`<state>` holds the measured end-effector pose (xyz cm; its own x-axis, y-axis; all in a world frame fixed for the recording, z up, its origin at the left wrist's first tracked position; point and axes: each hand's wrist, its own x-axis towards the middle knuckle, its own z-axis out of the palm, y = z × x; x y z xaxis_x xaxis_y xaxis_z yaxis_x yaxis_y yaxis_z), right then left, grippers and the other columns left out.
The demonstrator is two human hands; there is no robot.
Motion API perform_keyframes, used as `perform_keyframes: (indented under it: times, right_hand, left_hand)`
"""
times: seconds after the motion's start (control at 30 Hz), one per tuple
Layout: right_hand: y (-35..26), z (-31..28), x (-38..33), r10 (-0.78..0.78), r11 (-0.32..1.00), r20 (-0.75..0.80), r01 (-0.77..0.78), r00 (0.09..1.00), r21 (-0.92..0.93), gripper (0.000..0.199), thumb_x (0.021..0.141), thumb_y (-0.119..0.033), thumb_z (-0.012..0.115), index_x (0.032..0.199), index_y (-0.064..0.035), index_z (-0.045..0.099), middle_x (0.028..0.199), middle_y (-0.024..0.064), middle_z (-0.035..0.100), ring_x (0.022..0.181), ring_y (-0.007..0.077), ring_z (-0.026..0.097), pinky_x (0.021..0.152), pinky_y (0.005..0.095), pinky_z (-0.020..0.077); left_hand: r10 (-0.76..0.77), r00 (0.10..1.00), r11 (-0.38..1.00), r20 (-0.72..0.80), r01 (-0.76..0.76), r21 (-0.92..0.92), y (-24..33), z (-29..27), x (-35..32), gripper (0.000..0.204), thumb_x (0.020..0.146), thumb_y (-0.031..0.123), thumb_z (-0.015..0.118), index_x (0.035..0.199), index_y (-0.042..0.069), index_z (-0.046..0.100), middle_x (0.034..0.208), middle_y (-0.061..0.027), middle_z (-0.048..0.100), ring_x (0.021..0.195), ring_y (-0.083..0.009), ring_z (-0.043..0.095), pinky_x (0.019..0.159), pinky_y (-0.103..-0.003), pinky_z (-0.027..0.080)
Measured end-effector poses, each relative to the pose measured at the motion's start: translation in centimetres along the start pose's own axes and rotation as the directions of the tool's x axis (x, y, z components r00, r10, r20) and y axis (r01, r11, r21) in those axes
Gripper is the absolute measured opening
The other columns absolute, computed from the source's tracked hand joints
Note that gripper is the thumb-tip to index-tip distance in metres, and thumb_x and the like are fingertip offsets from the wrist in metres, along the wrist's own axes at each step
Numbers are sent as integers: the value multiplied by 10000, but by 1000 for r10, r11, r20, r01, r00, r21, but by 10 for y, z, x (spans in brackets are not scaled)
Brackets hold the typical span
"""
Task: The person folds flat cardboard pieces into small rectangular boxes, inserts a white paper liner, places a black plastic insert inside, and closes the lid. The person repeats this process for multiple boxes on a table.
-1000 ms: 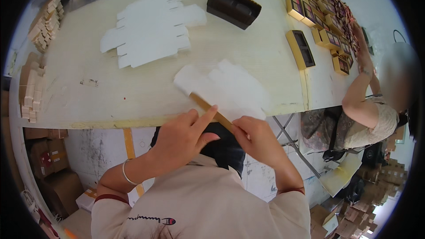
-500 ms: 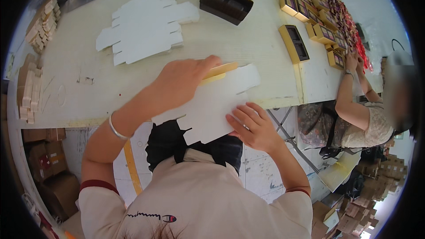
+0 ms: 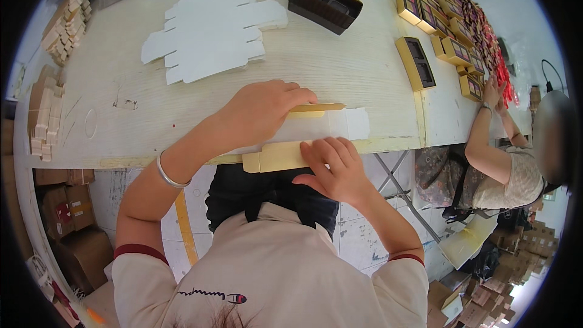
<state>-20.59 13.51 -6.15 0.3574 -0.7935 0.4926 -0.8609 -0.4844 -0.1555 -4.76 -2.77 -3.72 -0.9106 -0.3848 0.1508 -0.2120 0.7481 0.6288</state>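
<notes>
While your right hand (image 3: 337, 167) spreads over the carton's (image 3: 325, 126) near flap (image 3: 274, 158), your left hand's (image 3: 267, 108) grip opposite is unclear.

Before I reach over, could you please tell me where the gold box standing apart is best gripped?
I would pinch the gold box mid-length by its two long sides, coming from above and the left: it is long and narrow, its black insert faces up, and the other boxes lie to its right and beyond.
</notes>
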Motion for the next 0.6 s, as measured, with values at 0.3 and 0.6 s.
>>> perform_keyframes:
  times: [0.3, 0.6]
  right_hand:
    - [7, -11, 21, 111, 970, 224, -155, 968, 189, 188, 763, -71, 662, 940, -18, 626, 928, 86, 569, 840, 253, 573, 703, 362, 478]
    - [27, -15, 47, 251, 900, 342, -349, 906, 263, 151, 766, -65, 667, 905, -37, 613, 956, 102, 596, 851, 294, 582, 719, 391, 480]
  left_hand:
    - [7, 997, 1000, 80, -5, -30, 4, -4, -6, 178, 846, 61, 551, 992, 84, 650, 1045, -74, 590, 854, -296, 584, 719, -376, 477]
    - [18, 1000, 984, 12, -20, 179, 21, -3, -34, 216, 759, 153, 707, 921, 19, 654, 1185, -96, 552, 962, -282, 531, 817, -345, 493]
